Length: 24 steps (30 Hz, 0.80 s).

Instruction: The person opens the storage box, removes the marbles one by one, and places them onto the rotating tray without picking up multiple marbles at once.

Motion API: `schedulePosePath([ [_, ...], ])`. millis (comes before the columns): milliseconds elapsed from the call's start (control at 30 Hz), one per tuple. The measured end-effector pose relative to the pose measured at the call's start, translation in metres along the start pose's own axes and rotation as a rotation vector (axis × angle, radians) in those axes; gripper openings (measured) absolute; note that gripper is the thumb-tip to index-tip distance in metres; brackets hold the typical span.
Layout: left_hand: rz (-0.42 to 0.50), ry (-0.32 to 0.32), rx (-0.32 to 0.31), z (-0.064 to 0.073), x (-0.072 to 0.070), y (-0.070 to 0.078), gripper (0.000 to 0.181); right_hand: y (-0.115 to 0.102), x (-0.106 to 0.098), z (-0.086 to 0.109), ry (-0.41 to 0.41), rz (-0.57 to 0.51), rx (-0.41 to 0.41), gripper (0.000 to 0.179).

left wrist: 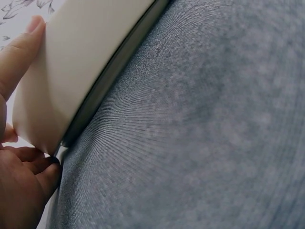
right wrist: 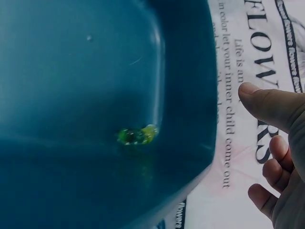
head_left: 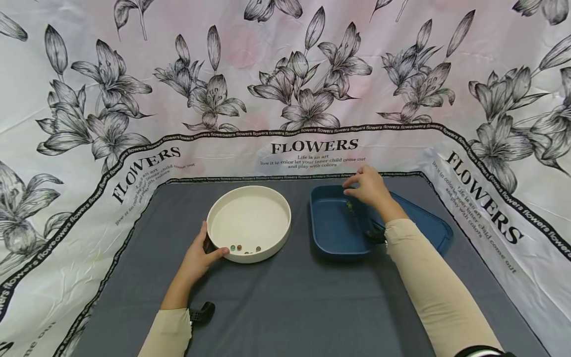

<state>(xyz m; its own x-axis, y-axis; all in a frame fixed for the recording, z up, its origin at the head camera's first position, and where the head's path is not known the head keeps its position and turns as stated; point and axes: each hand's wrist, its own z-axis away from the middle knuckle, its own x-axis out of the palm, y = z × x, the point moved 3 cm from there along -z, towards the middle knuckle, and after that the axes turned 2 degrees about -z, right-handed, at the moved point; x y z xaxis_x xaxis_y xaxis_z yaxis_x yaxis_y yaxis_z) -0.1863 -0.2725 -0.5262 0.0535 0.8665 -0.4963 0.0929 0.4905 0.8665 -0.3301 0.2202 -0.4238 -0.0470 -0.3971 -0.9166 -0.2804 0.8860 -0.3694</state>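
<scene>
In the head view my left hand grips the near left side of a round cream dish, thumb over its rim. The left wrist view shows fingertips tucked at the dish's lower edge. Several small coloured marbles lie along the dish's near inner edge. Above the far right corner of a deep blue rectangular container is my right hand. Thumb and fingers stand apart with nothing between them in the right wrist view. Green and yellow glass marbles cluster in a corner of the blue container.
A flat blue tray or lid lies right of the container, partly hidden by my right forearm. The grey table cover has a white floral border along its far side. A dark wrist strap shows by my left sleeve.
</scene>
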Motion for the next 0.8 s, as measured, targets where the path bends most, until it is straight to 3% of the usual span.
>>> schedulePosePath([
  [567, 0.017, -0.002, -0.012, -0.001, -0.002, 0.001, 0.120, 0.018, 0.026, 0.000, -0.090, 0.016, 0.111, 0.026],
  [800, 0.027, 0.001, -0.020, -0.001, -0.002, -0.002, 0.121, 0.016, 0.033, -0.002, -0.099, 0.056, 0.105, 0.027],
])
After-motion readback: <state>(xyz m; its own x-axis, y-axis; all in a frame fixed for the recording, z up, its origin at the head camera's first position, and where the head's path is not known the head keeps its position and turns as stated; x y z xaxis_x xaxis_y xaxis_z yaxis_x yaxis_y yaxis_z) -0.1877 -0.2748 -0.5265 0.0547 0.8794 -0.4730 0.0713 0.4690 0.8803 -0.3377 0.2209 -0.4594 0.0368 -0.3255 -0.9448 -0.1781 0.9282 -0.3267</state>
